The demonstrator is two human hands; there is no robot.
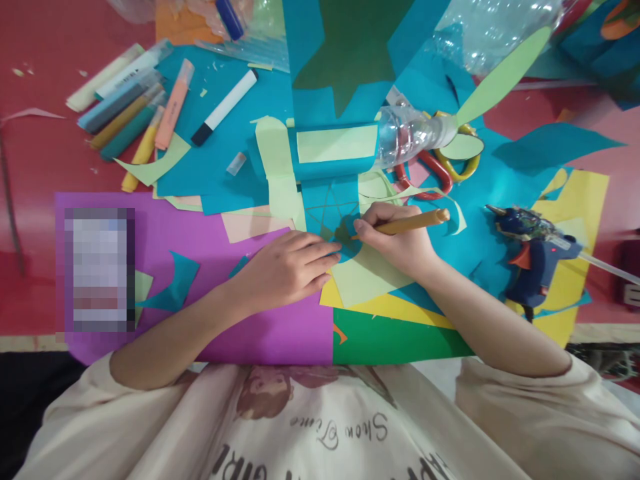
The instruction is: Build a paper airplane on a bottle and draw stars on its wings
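Observation:
My right hand (397, 243) grips a golden-brown marker (417, 221), its tip on a blue paper piece (313, 192). A star outline (327, 208) is drawn there, with a darker filled patch near the tip. My left hand (285, 270) lies flat with fingers stretched out, fingertips on the lower part of that blue paper. Under and beside it are a light green sheet (367, 273) and purple paper (270, 333). Just above the drawing lies a clear plastic bottle (400, 137) wrapped in blue paper with a pale green strip (336, 143).
Several markers (125, 93) lie at the upper left, with a white marker (225, 107) nearby. Scissors with red and yellow handles (433, 177) lie partly under the bottle. A blue glue gun (537, 260) is at right, a pixelated rectangular object (100, 267) at left. Paper scraps surround my hands.

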